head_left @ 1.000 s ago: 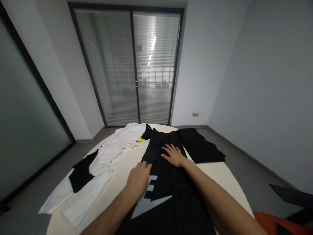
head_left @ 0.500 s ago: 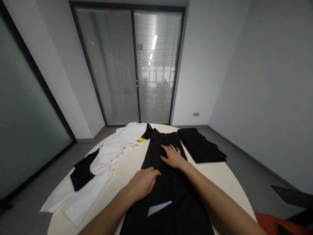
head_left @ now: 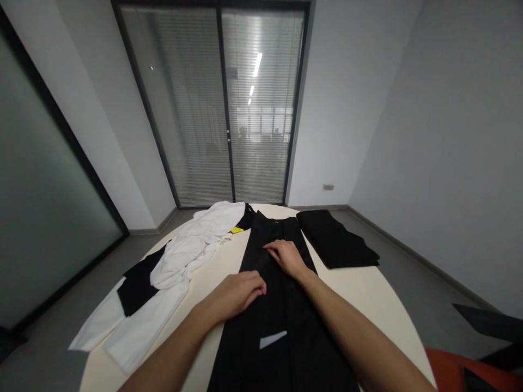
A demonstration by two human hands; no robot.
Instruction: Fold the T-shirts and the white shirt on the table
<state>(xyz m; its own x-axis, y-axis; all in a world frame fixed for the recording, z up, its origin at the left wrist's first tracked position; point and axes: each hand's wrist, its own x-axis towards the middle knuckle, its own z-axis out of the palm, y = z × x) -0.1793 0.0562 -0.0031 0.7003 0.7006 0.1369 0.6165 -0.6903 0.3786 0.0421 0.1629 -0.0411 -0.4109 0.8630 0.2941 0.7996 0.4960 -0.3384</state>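
A pair of black trousers point(head_left: 261, 245) lies lengthwise on the round table, waistband at the far end. My left hand point(head_left: 241, 291) rests at their left side, its fingers curled in on the black cloth. Farther up, near the middle below the waistband, my right hand point(head_left: 288, 256) has its fingers drawn together, pinching at the cloth. A small pale wedge-shaped patch point(head_left: 273, 340) shows on the trousers nearer to me; I cannot tell what it is.
White clothing point(head_left: 183, 261) lies rumpled on the table's left, with a black cloth piece point(head_left: 139, 291) and something yellow point(head_left: 237, 230) beside it. A folded black garment point(head_left: 335, 239) lies at the right. An orange-red chair point(head_left: 469, 370) stands lower right of the table point(head_left: 379, 305).
My right hand's spread fingers have drawn together. My left hand has shifted slightly up, its fingers more curled. The trousers' near left edge has moved inward, and the pale patch has become smaller.
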